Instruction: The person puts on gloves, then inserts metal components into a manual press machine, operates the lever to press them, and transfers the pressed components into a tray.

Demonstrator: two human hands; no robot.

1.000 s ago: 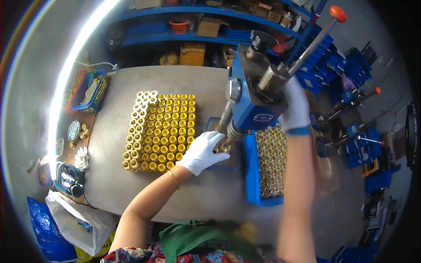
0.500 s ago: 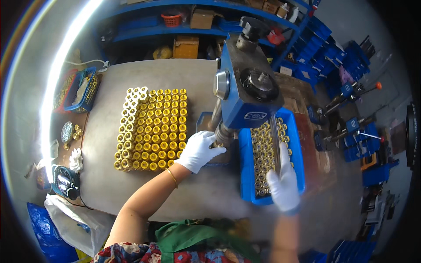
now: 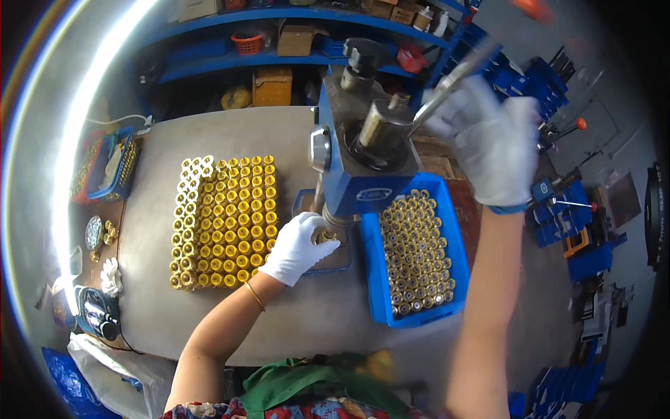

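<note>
My left hand (image 3: pixel 293 248), in a white glove, curls its thumb and fingers around a small brass fitting (image 3: pixel 325 237) under the ram of a blue hand press (image 3: pixel 370 164). Its fingers are closed on the piece. My right hand (image 3: pixel 497 150), also gloved, is raised to the right of the press beside its metal lever (image 3: pixel 453 82). Motion smears its fingers, so whether they touch the lever does not show. Left of the press stands a block of brass fittings (image 3: pixel 230 223) in rows. A blue bin (image 3: pixel 452 279) at the right holds many similar fittings.
At the far left are a blue basket (image 3: pixel 125 167), a crumpled white glove (image 3: pixel 110 276) and a dark device (image 3: pixel 98 311) with a cord. Blue shelves (image 3: pixel 209 70) with boxes run along the back. More lever presses (image 3: pixel 548 188) stand at the right.
My right hand has swung up and away from above the blue bin, and the lever has risen with its orange knob. My left hand stays at the press. The whole view has shifted slightly.
</note>
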